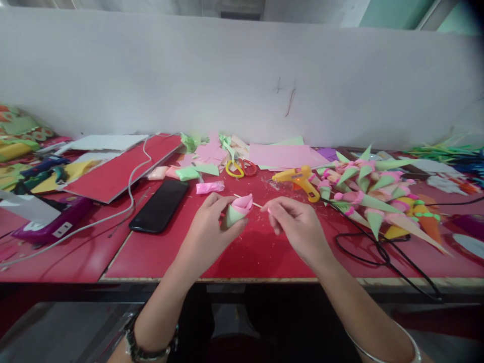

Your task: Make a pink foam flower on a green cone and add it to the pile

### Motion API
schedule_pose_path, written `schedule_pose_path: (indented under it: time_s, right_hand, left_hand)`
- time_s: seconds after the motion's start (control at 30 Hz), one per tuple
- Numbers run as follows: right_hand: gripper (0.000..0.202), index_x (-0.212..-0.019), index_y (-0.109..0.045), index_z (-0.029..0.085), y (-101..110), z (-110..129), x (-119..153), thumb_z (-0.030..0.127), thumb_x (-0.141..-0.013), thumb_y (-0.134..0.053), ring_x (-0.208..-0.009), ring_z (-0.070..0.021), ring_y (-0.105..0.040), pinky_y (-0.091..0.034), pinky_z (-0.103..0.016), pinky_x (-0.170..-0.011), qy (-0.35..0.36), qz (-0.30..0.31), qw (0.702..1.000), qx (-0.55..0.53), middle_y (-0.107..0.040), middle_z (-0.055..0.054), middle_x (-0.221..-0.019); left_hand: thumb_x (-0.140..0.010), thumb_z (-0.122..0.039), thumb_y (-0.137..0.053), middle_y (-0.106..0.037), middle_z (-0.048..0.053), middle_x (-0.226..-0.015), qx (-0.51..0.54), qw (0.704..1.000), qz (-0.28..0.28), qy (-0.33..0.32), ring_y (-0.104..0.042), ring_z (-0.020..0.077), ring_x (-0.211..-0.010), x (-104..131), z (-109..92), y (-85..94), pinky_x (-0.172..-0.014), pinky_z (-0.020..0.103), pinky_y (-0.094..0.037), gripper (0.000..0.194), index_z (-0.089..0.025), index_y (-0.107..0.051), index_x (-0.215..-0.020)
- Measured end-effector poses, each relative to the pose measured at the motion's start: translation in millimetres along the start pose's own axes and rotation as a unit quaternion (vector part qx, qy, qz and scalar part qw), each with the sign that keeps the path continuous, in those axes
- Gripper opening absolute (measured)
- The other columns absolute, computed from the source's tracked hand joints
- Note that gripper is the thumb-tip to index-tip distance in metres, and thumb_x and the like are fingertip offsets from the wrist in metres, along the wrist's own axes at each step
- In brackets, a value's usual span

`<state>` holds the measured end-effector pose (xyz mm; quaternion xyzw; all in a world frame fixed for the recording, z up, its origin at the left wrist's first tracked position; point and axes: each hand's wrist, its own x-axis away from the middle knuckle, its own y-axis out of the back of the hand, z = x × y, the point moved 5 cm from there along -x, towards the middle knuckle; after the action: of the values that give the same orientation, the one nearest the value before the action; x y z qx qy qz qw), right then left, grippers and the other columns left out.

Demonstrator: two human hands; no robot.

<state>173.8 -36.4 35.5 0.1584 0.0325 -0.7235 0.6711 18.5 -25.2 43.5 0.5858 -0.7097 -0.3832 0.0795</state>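
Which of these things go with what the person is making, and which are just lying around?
Likely part of the job:
pink-and-green rolled paper cone, in the left hand
thin pale wooden-looking stick, at the right hand
yellow glue gun
pile of pink and green pointed paper pieces

Probably just lying about:
black rectangular phone
purple plastic socket block

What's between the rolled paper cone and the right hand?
In the head view, a thin stick shows between the paper cone and the right hand, with the red table behind it.
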Motion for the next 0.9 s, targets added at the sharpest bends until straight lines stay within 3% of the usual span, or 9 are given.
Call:
schedule_pose_path:
  time_s: [0.07, 0.17, 0.33, 0.43, 0.53, 0.6, 0.7, 0.8, 0.9]
  right_hand:
    - [0.01, -0.076, -0.062, 0.018, 1.1, -1.4, -1.5, 0.027, -0.074, -0.059, -0.049, -0.0061, -0.051, -0.041, -0.017, -0.046, 0.003, -0.014, 1.0, -0.001, -0.056, 0.004, -0.056]
    - [0.016, -0.089, -0.063, 0.019, 0.2, -5.7, -2.8, 0.027, -0.076, -0.056, -0.067, -0.0099, -0.06, -0.048, -0.021, -0.061, -0.006, -0.004, 0.997, -0.071, -0.065, -0.001, -0.079]
    - [0.021, -0.071, -0.061, 0.017, -0.3, -12.1, -2.1, 0.035, -0.078, -0.053, -0.041, -0.0062, -0.05, -0.041, -0.018, -0.04, -0.043, -0.002, 0.993, -0.114, -0.055, 0.003, -0.052]
    - [0.011, -0.076, -0.059, 0.018, 0.5, -10.6, -3.0, 0.028, -0.072, -0.062, -0.055, -0.0076, -0.057, -0.047, -0.019, -0.052, -0.028, -0.019, 0.993, -0.112, -0.06, 0.002, -0.064]
    - [0.02, -0.094, -0.059, 0.021, -2.3, -10.6, -3.9, 0.028, -0.075, -0.058, -0.073, -0.0116, -0.061, -0.05, -0.027, -0.07, -0.025, 0.002, 0.987, -0.158, -0.065, -0.002, -0.083]
    - [0.02, -0.093, -0.06, 0.02, -3.9, -11.7, -3.4, 0.032, -0.078, -0.053, -0.067, -0.0118, -0.062, -0.051, -0.028, -0.066, -0.036, 0.018, 0.986, -0.161, -0.065, -0.003, -0.077]
    - [0.016, -0.074, -0.062, 0.017, -2.3, -11.5, -1.8, 0.033, -0.075, -0.058, -0.055, -0.01, -0.058, -0.049, -0.023, -0.055, -0.04, 0.006, 0.994, -0.102, -0.062, 0.0, -0.061]
    - [0.01, -0.076, -0.06, 0.018, -1.1, -6.6, -1.4, 0.026, -0.07, -0.063, -0.067, -0.0104, -0.059, -0.047, -0.021, -0.061, -0.006, -0.016, 0.998, -0.063, -0.062, 0.001, -0.07]
    - [0.012, -0.085, -0.062, 0.019, -4.3, -3.7, -1.4, 0.025, -0.077, -0.056, -0.071, -0.0101, -0.058, -0.046, -0.021, -0.061, 0.011, 0.008, 0.998, -0.069, -0.063, -0.001, -0.081]
  left_hand:
    - [-0.075, -0.031, -0.054, -0.05, 0.004, -0.092, -0.005, 1.0, -0.002, -0.001, -0.05, 0.0114, -0.068, 0.4, 0.5, 0.2, -0.061, 0.024, -0.043, 0.033, -0.017, -0.053, -0.104]
    - [-0.075, -0.032, -0.053, -0.05, 0.004, -0.092, -0.018, 1.0, -0.009, -0.006, -0.05, 0.0115, -0.067, 0.9, 0.6, 0.8, -0.06, 0.025, -0.043, 0.033, -0.016, -0.053, -0.105]
    - [-0.076, -0.032, -0.052, -0.051, 0.005, -0.09, -0.035, 0.999, -0.007, -0.011, -0.052, 0.0133, -0.071, 0.9, -1.3, 0.9, -0.062, 0.026, -0.044, 0.03, -0.016, -0.054, -0.102]
    - [-0.076, -0.031, -0.052, -0.052, 0.005, -0.09, -0.036, 0.999, -0.005, -0.017, -0.052, 0.014, -0.072, 0.6, -2.3, 0.9, -0.063, 0.026, -0.044, 0.03, -0.017, -0.053, -0.102]
    - [-0.076, -0.031, -0.052, -0.052, 0.005, -0.09, -0.04, 0.999, -0.008, -0.02, -0.052, 0.0139, -0.071, 0.5, -2.3, 1.5, -0.061, 0.026, -0.044, 0.03, -0.017, -0.053, -0.102]
    - [-0.076, -0.031, -0.052, -0.051, 0.004, -0.087, -0.043, 0.999, -0.008, -0.024, -0.051, 0.0131, -0.069, 0.7, -2.4, 1.4, -0.061, 0.025, -0.043, 0.029, -0.017, -0.054, -0.101]
    - [-0.076, -0.03, -0.052, -0.051, 0.004, -0.087, -0.043, 0.999, -0.005, -0.028, -0.051, 0.0126, -0.068, 1.2, -2.9, 0.7, -0.061, 0.025, -0.043, 0.028, -0.017, -0.054, -0.101]
    - [-0.076, -0.03, -0.052, -0.051, 0.003, -0.087, -0.044, 0.999, -0.006, -0.028, -0.05, 0.0124, -0.068, 1.5, -3.3, 0.6, -0.061, 0.025, -0.043, 0.029, -0.017, -0.054, -0.102]
    - [-0.077, -0.031, -0.052, -0.049, 0.002, -0.084, -0.049, 0.998, -0.005, -0.031, -0.049, 0.0119, -0.067, 1.5, -3.4, 0.8, -0.061, 0.024, -0.042, 0.029, -0.017, -0.054, -0.101]
